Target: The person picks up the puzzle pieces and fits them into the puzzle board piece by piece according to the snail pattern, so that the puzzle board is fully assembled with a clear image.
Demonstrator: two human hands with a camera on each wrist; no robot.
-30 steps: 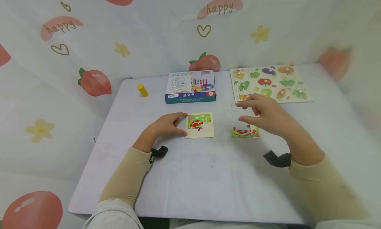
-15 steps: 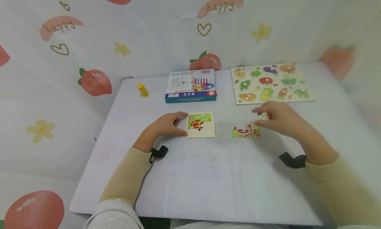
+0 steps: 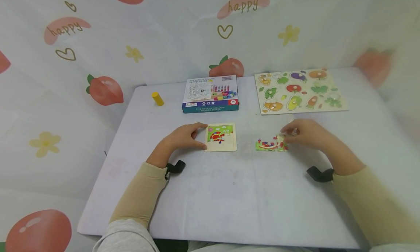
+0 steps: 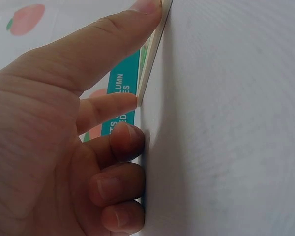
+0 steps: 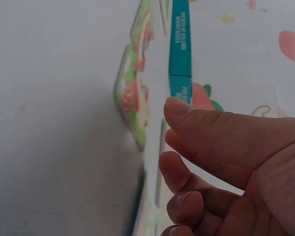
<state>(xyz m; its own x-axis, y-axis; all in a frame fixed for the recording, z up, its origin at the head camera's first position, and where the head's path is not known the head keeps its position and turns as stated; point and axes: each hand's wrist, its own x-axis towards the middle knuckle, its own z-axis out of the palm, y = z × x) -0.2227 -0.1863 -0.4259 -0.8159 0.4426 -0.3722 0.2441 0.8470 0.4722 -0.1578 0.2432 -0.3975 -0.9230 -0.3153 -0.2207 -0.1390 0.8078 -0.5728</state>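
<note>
My left hand (image 3: 185,137) holds a small square wooden puzzle board (image 3: 220,146) at its left edge, with thumb and index finger at the two left corners. A red snail picture on green fills the board's upper part; its lower part is bare wood. My right hand (image 3: 310,135) hovers over loose puzzle pieces (image 3: 267,146) to the right of the board. Its fingers are loosely bent, with a gap between thumb and index finger and nothing seen gripped. In the right wrist view, a blurred piece (image 5: 148,216) lies below the fingers; the hand partly hides it in the head view.
Behind the board lies a beaded-column box (image 3: 210,95). A vegetable peg puzzle (image 3: 300,91) is at the back right. A yellow cylinder (image 3: 157,99) stands at the back left. A white cloth covers the table (image 3: 210,201).
My right hand has moved right and then lowered towards the table beside the loose pieces, uncovering the peg puzzle's front edge. The left hand and board have stayed put.
</note>
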